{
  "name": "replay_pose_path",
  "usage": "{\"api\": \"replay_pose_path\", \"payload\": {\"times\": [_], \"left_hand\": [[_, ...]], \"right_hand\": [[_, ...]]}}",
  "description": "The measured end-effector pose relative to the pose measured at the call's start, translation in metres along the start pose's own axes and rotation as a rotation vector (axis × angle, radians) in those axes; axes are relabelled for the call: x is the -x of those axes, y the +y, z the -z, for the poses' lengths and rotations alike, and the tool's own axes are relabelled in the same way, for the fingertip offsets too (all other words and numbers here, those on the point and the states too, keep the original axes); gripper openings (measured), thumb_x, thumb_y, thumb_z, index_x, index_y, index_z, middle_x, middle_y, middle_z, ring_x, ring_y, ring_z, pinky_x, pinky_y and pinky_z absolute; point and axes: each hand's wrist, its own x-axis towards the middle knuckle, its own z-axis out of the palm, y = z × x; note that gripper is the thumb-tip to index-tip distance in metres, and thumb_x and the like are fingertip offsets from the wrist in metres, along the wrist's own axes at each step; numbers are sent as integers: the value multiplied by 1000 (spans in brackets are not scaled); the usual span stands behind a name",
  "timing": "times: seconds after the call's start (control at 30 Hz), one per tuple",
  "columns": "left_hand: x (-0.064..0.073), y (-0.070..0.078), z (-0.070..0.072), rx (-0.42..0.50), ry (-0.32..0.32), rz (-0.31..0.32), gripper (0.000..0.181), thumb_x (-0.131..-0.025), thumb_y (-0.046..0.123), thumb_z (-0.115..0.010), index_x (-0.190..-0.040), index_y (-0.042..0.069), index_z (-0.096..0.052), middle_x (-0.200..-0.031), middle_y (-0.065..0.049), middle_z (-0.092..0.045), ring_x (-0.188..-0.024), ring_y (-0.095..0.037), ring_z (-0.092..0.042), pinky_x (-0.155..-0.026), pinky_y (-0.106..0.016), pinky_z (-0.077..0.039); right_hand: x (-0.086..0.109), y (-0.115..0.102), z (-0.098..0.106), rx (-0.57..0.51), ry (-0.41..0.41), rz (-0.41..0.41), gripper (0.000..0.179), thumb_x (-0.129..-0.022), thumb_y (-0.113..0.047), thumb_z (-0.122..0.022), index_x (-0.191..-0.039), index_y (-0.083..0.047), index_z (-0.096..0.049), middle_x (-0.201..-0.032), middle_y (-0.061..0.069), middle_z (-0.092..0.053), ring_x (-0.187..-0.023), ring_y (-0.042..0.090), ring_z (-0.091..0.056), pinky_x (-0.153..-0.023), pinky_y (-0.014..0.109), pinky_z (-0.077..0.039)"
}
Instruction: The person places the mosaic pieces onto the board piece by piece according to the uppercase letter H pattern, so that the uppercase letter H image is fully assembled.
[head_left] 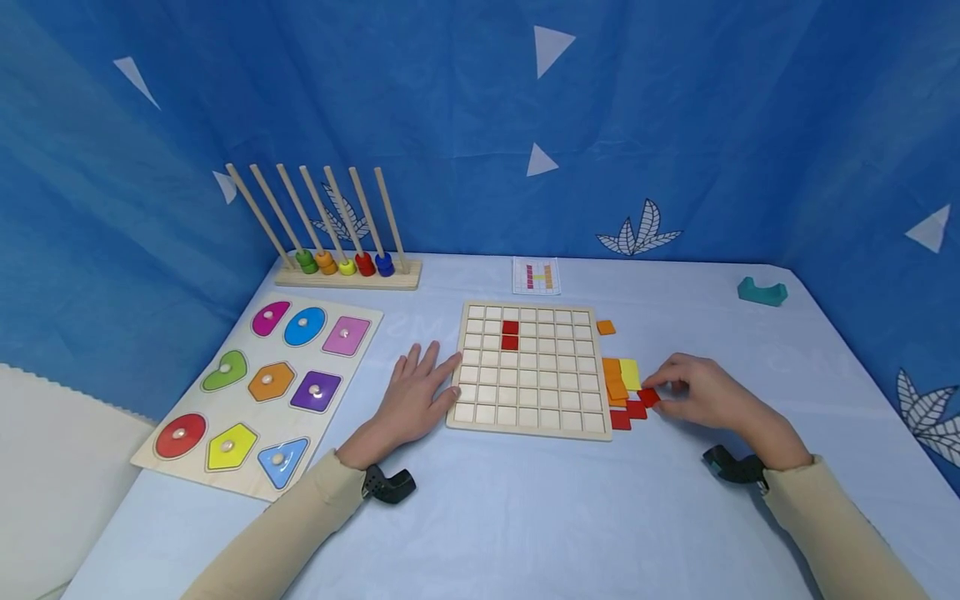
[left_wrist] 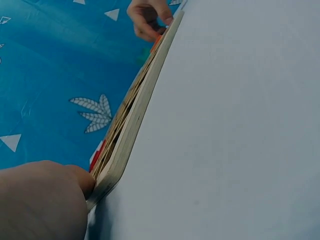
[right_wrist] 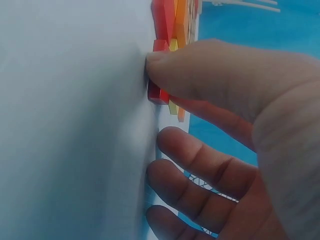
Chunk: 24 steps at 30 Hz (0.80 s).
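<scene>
Grid board (head_left: 525,433) mid-bench (head_left: 510,525), front edge well back from the bench's near side. Left hand (head_left: 412,398) flat, fingers spread, at the board's left edge; thumb on the rim. Right hand (head_left: 701,392) pinches a red tile (head_left: 648,397) between thumb and index, off the board's right edge; remaining fingers are unoccupied.

Close by: two red tiles (head_left: 628,414), stacked-looking orange tiles (head_left: 615,383) and a yellow tile (head_left: 630,374), bunched along that edge. Lone orange tile (head_left: 606,327) farther up it. Two red squares (head_left: 510,335) seated, third column from left.

Room: wide stretch of cloth from right hand to green piece (head_left: 762,292), far right. Left side tighter: shape puzzle (head_left: 296,433) lies beyond left hand.
</scene>
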Motion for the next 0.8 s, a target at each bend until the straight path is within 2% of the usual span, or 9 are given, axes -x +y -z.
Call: {"api": "replay_pose_path", "payload": {"times": [0.5, 0.8], "left_hand": [[1, -1, 3, -14, -18, 3, 57, -102, 33, -54, -155, 12, -45, -166, -28, -26, -156, -53, -10, -122, -69, -12], [0, -2, 1, 3, -10, -9, 57, -102, 33, -54, -154, 11, -45, -165, -28, -26, -155, -53, -11, -122, -70, -12]], "right_hand": [[-1, 3, -2, 3, 26, 29, 32, -73, -14, -90, -103, -11, -81, -94, 3, -69, -83, 13, -54, -67, 18, -50], [1, 2, -2, -5, 20, 14, 34, -73, -13, -89, -105, -9, -80, -94, 4, -68, -82, 13, -53, -66, 18, -50]]}}
